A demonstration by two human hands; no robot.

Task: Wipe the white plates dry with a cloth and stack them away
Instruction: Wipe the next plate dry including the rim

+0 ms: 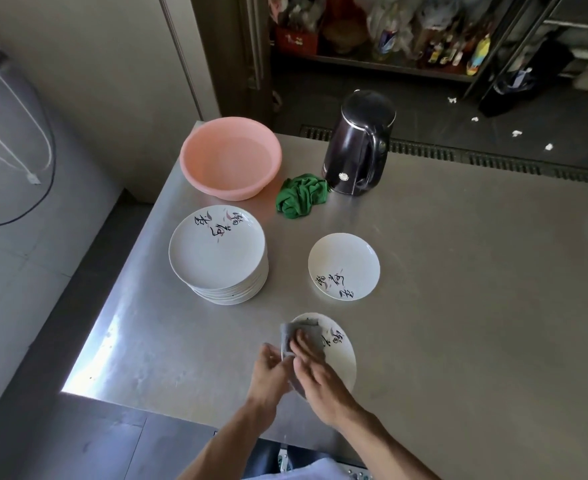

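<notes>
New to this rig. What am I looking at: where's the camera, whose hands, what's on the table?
There is no robot here. A person works bare-handed, and the one picture comes from a wide-angle camera worn on their head, looking forward and down. The left hand grips the rim of a white plate, and the right hand presses a grey cloth onto it. Further back on the steel table are a stack of plates on the left, a single plate to its right, a pink basin, a crumpled green cloth and a dark kettle.
</notes>
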